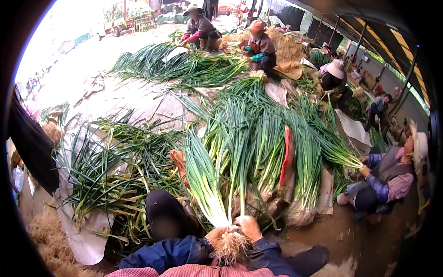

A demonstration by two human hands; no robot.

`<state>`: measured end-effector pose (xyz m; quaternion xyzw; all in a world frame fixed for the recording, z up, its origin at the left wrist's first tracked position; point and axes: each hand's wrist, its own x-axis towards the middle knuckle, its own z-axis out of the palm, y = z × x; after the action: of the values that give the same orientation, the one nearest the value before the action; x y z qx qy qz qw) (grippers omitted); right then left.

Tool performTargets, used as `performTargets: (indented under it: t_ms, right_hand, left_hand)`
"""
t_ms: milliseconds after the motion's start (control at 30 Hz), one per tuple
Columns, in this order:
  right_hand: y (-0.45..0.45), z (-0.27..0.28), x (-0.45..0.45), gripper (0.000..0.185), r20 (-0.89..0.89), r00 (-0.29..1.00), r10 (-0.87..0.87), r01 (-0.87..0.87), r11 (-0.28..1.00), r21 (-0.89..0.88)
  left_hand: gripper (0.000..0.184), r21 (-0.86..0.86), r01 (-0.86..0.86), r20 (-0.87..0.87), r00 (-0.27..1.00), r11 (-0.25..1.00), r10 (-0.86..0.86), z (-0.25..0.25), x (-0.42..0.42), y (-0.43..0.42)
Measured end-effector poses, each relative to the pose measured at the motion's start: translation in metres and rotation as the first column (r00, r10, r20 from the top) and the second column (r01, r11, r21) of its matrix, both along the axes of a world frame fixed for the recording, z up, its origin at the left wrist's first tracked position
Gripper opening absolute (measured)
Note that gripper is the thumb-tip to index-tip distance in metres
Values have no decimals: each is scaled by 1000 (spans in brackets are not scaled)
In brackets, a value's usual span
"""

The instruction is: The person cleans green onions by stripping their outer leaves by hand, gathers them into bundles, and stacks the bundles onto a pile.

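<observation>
A bunch of green onions point(206, 194) lies in front of me, leaves pointing away and bushy roots point(230, 244) toward my body. My left hand point(218, 236) is closed around the white stems just above the roots. Beside it my right hand point(249, 228) is closed on a thinner group of stems from the same spot; its fingertips are partly hidden. Just beyond is a large pile of green onions point(244, 134), with a strip of red cloth point(285, 154) among them. Loose leaves and trimmings point(124, 175) are heaped to the left.
A person in a hat point(392, 180) crouches at the right, holding green onions. Other people point(258, 46) squat by more piles at the back. Root clippings point(50, 240) lie at the lower left, near a pale sheet point(87, 240). My bent knee point(166, 214) is beside the trimmings.
</observation>
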<state>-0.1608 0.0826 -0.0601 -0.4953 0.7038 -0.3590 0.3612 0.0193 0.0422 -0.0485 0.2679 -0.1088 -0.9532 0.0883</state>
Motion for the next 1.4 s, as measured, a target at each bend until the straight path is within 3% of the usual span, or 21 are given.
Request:
performTargets:
  t_ms: [33, 67, 100, 167, 200, 233, 300, 433, 500, 567, 633, 667, 733, 767, 833, 900, 1000, 1100, 1267, 1333, 1400]
  right_hand:
    - [-7, -4, -5, 26, 70, 985, -159, 153, 985, 86]
    - [-9, -14, -18, 26, -128, 954, -270, 268, 963, -35]
    - [-3, -24, -28, 27, -186, 966, -180, 150, 975, -165]
    - [-7, 37, 5, 27, 44, 999, -18, 19, 1000, -21]
    - [-6, 15, 20, 23, 237, 971, -23, 60, 987, -151]
    - [2, -18, 31, 24, 528, 844, -92, 158, 984, -81]
    - [3, 39, 47, 28, 741, 620, -259, 211, 964, 160]
    - [13, 9, 47, 28, 521, 850, 70, -74, 997, -14]
    - [23, 15, 37, 27, 301, 940, 159, -148, 987, -59]
    - [34, 42, 37, 25, -40, 991, 129, -135, 963, -233]
    - [23, 33, 26, 25, 547, 812, 203, -224, 974, -29]
    - [25, 33, 27, 25, 553, 809, 199, -217, 976, -33]
    - [27, 40, 25, 24, 832, 546, 102, -307, 948, 85]
    - [26, 44, 20, 24, 830, 548, 106, -311, 947, 84]
    - [28, 48, 18, 28, 403, 751, 523, -496, 850, -179]
    - [29, 43, 16, 28, 332, 758, 562, -525, 827, -200]
    - [30, 31, 18, 28, 399, 802, 445, -420, 895, -153]
    - [31, 11, 25, 26, 805, 581, 121, -210, 978, 5]
    - [30, 20, 30, 24, 764, 645, 23, -122, 990, 73]
    - [31, 35, 38, 22, 873, 447, -194, 20, 978, 207]
    - [30, 19, 35, 21, 881, 445, -162, -22, 981, 191]
  left_hand:
    - [37, 1, -7, -2, 1000, 1000, 7, 1, 0, 0]
    - [38, 43, -48, -23, 999, 998, 49, 2, 1, 1]
    - [39, 78, -85, -46, 995, 993, 88, 4, 0, 0]
    - [35, 144, -83, 1, 997, 986, 83, 18, -5, -3]
    - [33, 210, -91, 54, 995, 973, 81, 25, -8, -2]
    - [30, 270, -108, 108, 991, 957, 81, 27, -9, -2]
    - [25, 293, -78, 25, 997, 953, 74, 4, -7, -1]
    - [25, 247, -97, 54, 995, 964, 86, -4, -5, 6]
    - [26, 43, -104, 89, 991, 994, 100, 1, -9, 0]
    - [32, 154, -68, -119, 989, 986, 86, -10, -2, 0]
    - [43, 183, -39, -250, 965, 982, 85, -26, 3, -3]
    - [43, 180, -34, -242, 967, 983, 78, -22, 4, -3]
    - [56, 8, -5, -168, 986, 1000, 6, -3, -3, -6]
    - [56, 6, -9, -172, 985, 1000, 10, 9, -8, -6]
    - [64, 100, 11, -331, 943, 995, 23, 24, -7, -3]
    - [64, 65, -24, -279, 959, 998, 41, 11, -6, -3]
    - [64, 5, 50, -257, 965, 999, -47, 21, -8, -7]
    - [63, 47, 4, -258, 966, 999, 8, 27, -10, -3]
    - [49, 131, -25, -112, 993, 991, 40, 12, -2, 0]
    - [45, 151, -22, -78, 996, 988, 35, 2, 1, 1]
    - [46, 148, -33, -84, 995, 988, 46, -13, 1, 0]
